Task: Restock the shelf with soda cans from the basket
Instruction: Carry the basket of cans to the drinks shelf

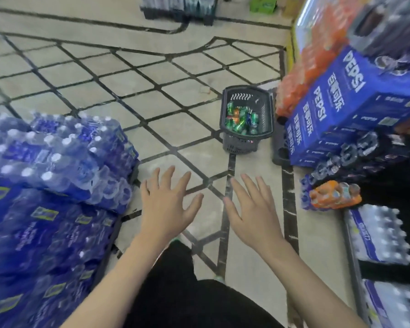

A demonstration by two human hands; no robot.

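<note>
A dark grey plastic basket [267, 110] stands on the tiled floor ahead and to the right. Inside lie several soda cans [240, 119], mostly green, with an orange and a blue one among them. My left hand [169, 204] and my right hand [253, 209] are both stretched out in front of me, palms down, fingers spread, holding nothing. Both hover over the floor well short of the basket. The shelf edge [301, 22] shows only as a bright strip at the far right.
Shrink-wrapped packs of bottled water [57, 157] are stacked on my left. On the right stand blue Pepsi cartons [336, 110], orange soda packs [301, 74] and more bottle packs [379, 233]. A pallet of goods [180, 8] sits far ahead. Open tiled floor [128, 91] lies between.
</note>
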